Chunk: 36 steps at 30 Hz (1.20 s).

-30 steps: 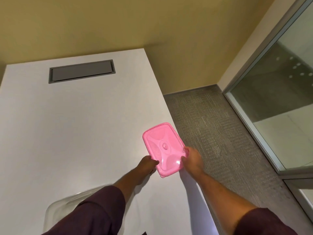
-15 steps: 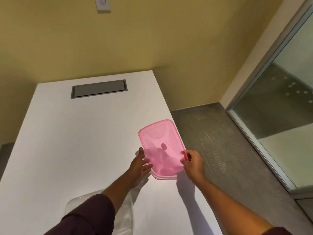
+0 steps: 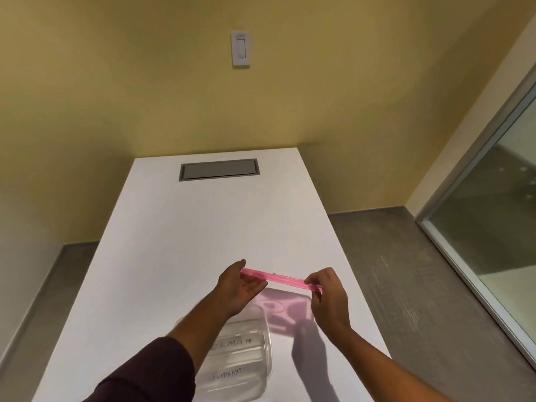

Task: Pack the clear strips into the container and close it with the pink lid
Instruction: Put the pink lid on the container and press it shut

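In the lower left of the frame a dark maroon sleeve (image 3: 150, 372) covers the left forearm, which reaches up toward the middle. Just right of it, at the bottom centre, the clear container (image 3: 246, 364) rests on the white table (image 3: 162, 250); clear strips with handwritten words lie inside it, and the left forearm hides its left side. Above the container, the left hand (image 3: 236, 285) holds one end of the pink lid (image 3: 280, 278), its thumb on top and its fingers loosely spread beneath the edge. The lid is in the air, seen almost edge-on as a thin pink band running from left to right and sloping slightly down. It casts a pink-tinted shadow on the table just right of the container. At the lid's right end the right hand (image 3: 327, 294) grips it with curled fingers. Farther up the table a grey recessed panel (image 3: 218, 169) sits near the far edge, and a white wall switch (image 3: 240, 49) shows on the yellow wall above. A glass partition (image 3: 499, 216) fills the right side.
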Motion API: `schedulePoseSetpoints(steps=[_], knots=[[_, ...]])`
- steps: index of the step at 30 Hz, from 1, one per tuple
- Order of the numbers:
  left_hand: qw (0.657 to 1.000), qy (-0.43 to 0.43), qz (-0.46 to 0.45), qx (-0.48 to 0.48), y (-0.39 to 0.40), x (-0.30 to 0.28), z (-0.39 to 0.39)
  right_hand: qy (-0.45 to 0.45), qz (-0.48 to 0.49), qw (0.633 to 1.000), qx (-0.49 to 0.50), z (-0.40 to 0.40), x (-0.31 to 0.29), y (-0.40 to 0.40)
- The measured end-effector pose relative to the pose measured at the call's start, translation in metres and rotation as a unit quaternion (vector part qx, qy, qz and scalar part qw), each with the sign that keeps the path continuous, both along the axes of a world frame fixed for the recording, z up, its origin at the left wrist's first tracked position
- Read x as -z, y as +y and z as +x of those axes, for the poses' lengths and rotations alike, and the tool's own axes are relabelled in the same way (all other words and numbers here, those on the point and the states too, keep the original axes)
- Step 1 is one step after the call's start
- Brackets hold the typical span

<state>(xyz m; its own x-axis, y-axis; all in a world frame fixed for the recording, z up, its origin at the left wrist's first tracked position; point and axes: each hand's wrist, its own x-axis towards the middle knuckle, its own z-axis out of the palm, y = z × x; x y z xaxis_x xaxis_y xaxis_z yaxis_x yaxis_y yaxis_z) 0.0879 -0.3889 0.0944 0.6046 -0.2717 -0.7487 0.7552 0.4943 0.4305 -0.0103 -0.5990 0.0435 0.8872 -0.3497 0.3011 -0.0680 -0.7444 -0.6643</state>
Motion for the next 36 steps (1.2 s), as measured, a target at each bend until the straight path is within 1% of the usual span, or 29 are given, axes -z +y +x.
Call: schedulePoseSetpoints(steps=[3,5,9,11,15,17,19,22,24,28,30,32,34,36], knots=[[0.999,0.023,0.001,-0.032,0.034,0.0,-0.007,-0.018,-0.022,0.999,-0.032,-0.007,0.0,0.019],[0.999,0.032,-0.003,-0.036,0.054,0.001,-0.012,-0.027,-0.04,0.998,-0.042,-0.011,0.001,0.028],[0.999,0.03,0.036,-0.001,0.084,0.008,-0.021,-0.029,-0.094,0.993,-0.068,-0.018,0.0,0.042],[0.998,0.012,0.067,0.008,0.095,0.013,-0.026,-0.011,-0.092,0.993,-0.078,-0.02,0.0,0.047],[0.995,-0.022,0.099,0.017,0.12,0.023,-0.034,0.049,-0.039,0.993,-0.1,-0.026,0.003,0.052],[0.995,-0.031,0.098,0.012,0.132,0.026,-0.035,0.081,0.017,0.988,-0.132,-0.029,0.001,0.053],[0.993,-0.042,0.109,0.016,0.144,0.027,-0.038,0.099,0.1,0.979,-0.15,-0.03,-0.001,0.057],[0.99,-0.068,0.12,0.024,0.159,0.029,-0.044,0.119,0.233,0.959,-0.108,-0.026,-0.003,0.065],[0.989,-0.078,0.123,0.033,0.168,0.03,-0.05,0.143,0.277,0.948,-0.071,-0.021,-0.002,0.071],[0.98,-0.091,0.168,0.047,0.18,0.039,-0.057,0.165,0.33,0.929,-0.025,-0.013,0.003,0.083],[0.97,-0.113,0.208,0.05,0.185,0.045,-0.059,0.178,0.331,0.927,-0.005,-0.012,0.006,0.089],[0.95,-0.163,0.258,0.065,0.189,0.05,-0.062,0.191,0.319,0.928,0.002,-0.012,0.01,0.093],[0.922,-0.215,0.31,0.087,0.194,0.053,-0.065,0.2,0.306,0.931,-0.005,-0.015,0.014,0.095],[0.905,-0.235,0.34,0.103,0.197,0.054,-0.068,0.206,0.305,0.93,-0.01,-0.02,0.017,0.098]])
